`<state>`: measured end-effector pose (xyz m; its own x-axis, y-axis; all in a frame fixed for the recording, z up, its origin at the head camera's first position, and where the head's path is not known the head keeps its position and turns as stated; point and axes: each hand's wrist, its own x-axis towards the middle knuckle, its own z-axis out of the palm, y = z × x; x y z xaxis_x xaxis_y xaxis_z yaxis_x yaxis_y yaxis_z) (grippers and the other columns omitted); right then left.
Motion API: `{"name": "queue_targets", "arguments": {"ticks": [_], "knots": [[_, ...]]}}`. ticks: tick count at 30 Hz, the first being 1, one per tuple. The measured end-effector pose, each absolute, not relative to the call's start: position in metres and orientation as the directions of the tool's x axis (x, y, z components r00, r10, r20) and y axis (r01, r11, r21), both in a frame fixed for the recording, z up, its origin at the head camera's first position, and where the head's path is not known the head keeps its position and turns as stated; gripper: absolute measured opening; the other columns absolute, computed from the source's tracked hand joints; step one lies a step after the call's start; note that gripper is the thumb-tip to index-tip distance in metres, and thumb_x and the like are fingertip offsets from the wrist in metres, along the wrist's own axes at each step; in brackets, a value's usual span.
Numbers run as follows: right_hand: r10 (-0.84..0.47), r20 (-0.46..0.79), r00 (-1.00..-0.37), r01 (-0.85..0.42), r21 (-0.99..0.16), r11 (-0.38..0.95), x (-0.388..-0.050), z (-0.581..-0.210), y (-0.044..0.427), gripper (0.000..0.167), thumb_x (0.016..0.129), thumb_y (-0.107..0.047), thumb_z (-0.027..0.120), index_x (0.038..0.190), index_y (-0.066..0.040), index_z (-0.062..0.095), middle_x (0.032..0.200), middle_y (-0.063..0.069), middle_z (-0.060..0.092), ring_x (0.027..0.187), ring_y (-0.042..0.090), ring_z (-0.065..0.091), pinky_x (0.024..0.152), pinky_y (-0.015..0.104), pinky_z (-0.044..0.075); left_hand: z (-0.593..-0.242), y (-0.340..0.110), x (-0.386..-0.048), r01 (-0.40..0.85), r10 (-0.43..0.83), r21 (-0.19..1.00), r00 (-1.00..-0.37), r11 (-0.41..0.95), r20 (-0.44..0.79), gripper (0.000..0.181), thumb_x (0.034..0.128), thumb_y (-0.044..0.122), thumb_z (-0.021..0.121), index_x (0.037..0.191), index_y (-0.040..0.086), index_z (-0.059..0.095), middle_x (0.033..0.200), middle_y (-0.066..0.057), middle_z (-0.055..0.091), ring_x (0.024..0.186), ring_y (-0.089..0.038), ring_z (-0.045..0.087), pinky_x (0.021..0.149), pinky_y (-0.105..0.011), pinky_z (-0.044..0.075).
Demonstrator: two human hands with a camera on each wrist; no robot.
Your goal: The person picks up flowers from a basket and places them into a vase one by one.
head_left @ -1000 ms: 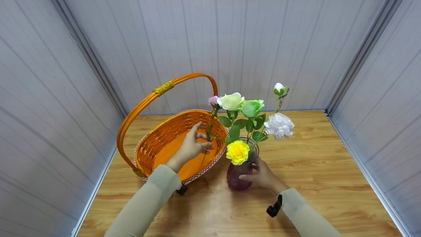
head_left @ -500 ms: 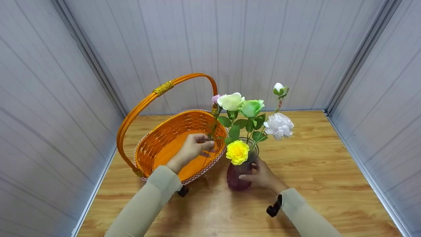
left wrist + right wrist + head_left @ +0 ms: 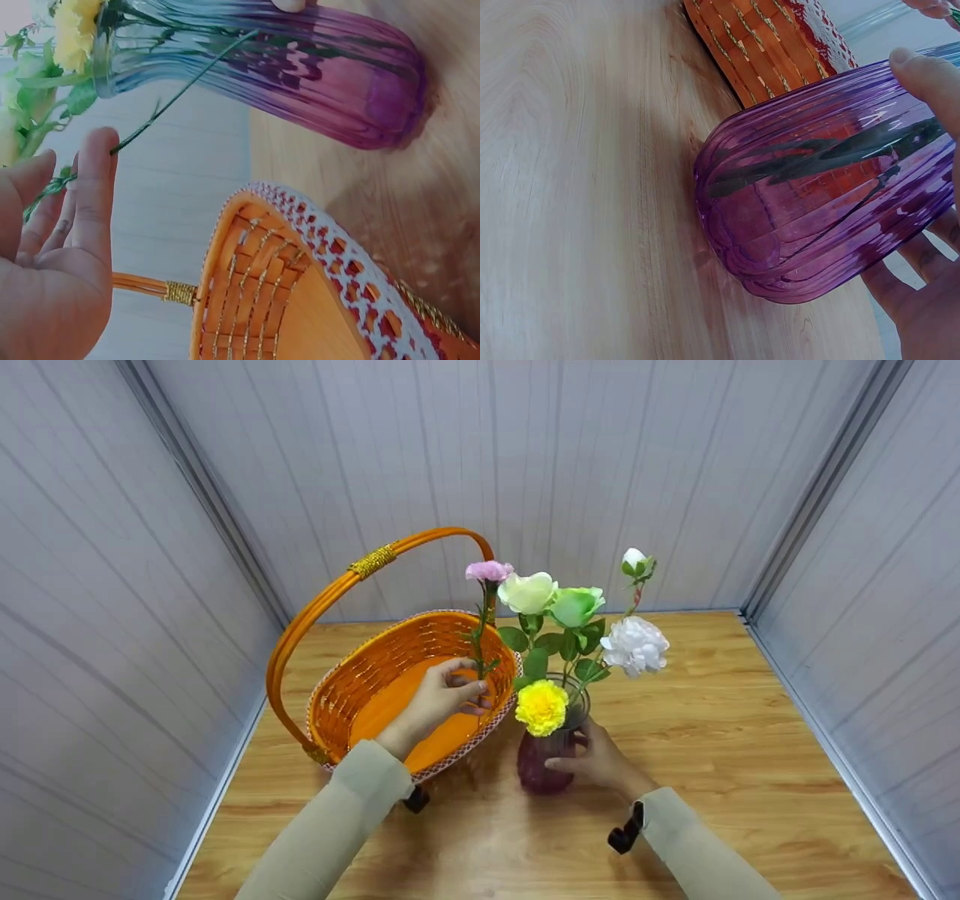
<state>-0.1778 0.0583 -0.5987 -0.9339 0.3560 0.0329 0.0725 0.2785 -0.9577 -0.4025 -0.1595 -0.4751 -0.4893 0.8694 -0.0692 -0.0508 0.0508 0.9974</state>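
My left hand [image 3: 442, 695] pinches the green stem of a pink carnation [image 3: 489, 571] above the basket. The bloom points up, left of the other flowers. In the left wrist view the bare lower stem [image 3: 180, 94] runs past the fingertips, outside the vase and overlapping it in view. My right hand [image 3: 604, 761] grips the purple glass vase [image 3: 541, 761] round its body, and the vase stands upright on the table. A yellow carnation [image 3: 542, 707], a cream rose [image 3: 527, 592], a green rose [image 3: 575, 606] and a white flower [image 3: 636, 646] stand in it.
An orange woven basket [image 3: 390, 664] with a tall arched handle [image 3: 304, 619] stands left of the vase, its rim trimmed in red and white. Grey panel walls [image 3: 480, 472] surround the wooden table [image 3: 720, 750] at the back and sides.
The left fingers, spread wider a second ago, have drawn together on the carnation's stem. Its bloom dipped right behind the cream rose, then came up and left. The right hand and vase stay put.
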Motion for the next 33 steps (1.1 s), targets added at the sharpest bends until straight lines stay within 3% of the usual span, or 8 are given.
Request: {"name": "queue_targets", "arguments": {"ticks": [2,5,7,10,18,22,33], "knots": [[0.356,0.032,-0.934,0.072,-0.958,0.276,-0.178,-0.599,0.058,0.092,0.087,-0.019,0.093,0.16,-0.003,0.039,0.159,0.025,0.052,0.146,0.047,0.05,0.12,0.066,0.046,-0.474,-0.16,-0.402,-0.064,0.861,0.997,-0.505,0.036,-0.064,0.035,0.1077,0.0,0.063,0.141,-0.008,0.058,0.095,-0.009,0.081,0.085,-0.022,0.081,0.085,-0.04,0.068],[0.359,0.029,-0.933,0.074,-0.96,0.271,-0.178,-0.599,0.058,0.092,0.087,-0.019,0.094,0.16,-0.003,0.04,0.157,0.026,0.052,0.146,0.048,0.05,0.119,0.066,0.047,-0.471,-0.16,-0.401,-0.084,0.85,0.996,-0.524,0.01,-0.053,0.023,0.1056,-0.004,0.063,0.127,-0.014,0.064,0.094,-0.01,0.082,0.087,-0.021,0.081,0.087,-0.039,0.068],[0.366,0.027,-0.93,0.077,-0.96,0.269,-0.178,-0.599,0.058,0.092,0.087,-0.018,0.094,0.16,-0.003,0.04,0.157,0.026,0.052,0.146,0.049,0.05,0.119,0.066,0.047,-0.469,-0.16,-0.4,-0.096,0.849,0.995,-0.527,-0.008,-0.044,0.014,0.1047,-0.005,0.065,0.115,-0.014,0.068,0.094,-0.01,0.083,0.089,-0.023,0.082,0.085,-0.037,0.068],[0.37,0.023,-0.929,0.083,-0.96,0.266,-0.179,-0.599,0.057,0.093,0.086,-0.018,0.094,0.161,-0.005,0.04,0.158,0.026,0.052,0.147,0.049,0.05,0.118,0.065,0.048,-0.466,-0.162,-0.398,-0.112,0.844,0.993,-0.535,-0.024,-0.04,0.011,0.1042,-0.002,0.068,0.109,-0.011,0.074,0.094,-0.011,0.083,0.089,-0.023,0.082,0.082,-0.035,0.068],[0.379,0.011,-0.925,0.092,-0.963,0.254,-0.178,-0.599,0.057,0.095,0.086,-0.017,0.094,0.163,-0.005,0.039,0.161,0.025,0.05,0.149,0.05,0.049,0.118,0.064,0.048,-0.454,-0.166,-0.392,-0.072,0.858,0.996,-0.514,-0.055,0.011,0.016,0.1081,0.011,0.068,0.103,0.0,0.079,0.095,-0.016,0.08,0.084,-0.023,0.08,0.083,-0.043,0.069],[0.374,0.038,-0.927,0.071,-0.959,0.274,-0.178,-0.6,0.058,0.093,0.087,-0.016,0.093,0.161,-0.001,0.04,0.16,0.026,0.051,0.147,0.049,0.05,0.119,0.065,0.047,-0.447,-0.166,-0.389,-0.086,0.867,0.993,-0.498,-0.08,0.027,0.016,0.1096,0.015,0.067,0.101,0.004,0.076,0.092,-0.012,0.077,0.083,-0.023,0.078,0.081,-0.042,0.069],[0.372,0.058,-0.927,0.06,-0.953,0.296,-0.178,-0.6,0.058,0.091,0.087,-0.017,0.093,0.16,-0.002,0.04,0.157,0.026,0.053,0.145,0.049,0.051,0.117,0.065,0.049,-0.421,-0.165,-0.38,-0.083,0.843,0.989,-0.535,-0.122,0.059,0.011,0.1031,-0.003,0.068,0.11,-0.007,0.075,0.093,-0.01,0.081,0.085,-0.021,0.08,0.084,-0.037,0.068]]}}
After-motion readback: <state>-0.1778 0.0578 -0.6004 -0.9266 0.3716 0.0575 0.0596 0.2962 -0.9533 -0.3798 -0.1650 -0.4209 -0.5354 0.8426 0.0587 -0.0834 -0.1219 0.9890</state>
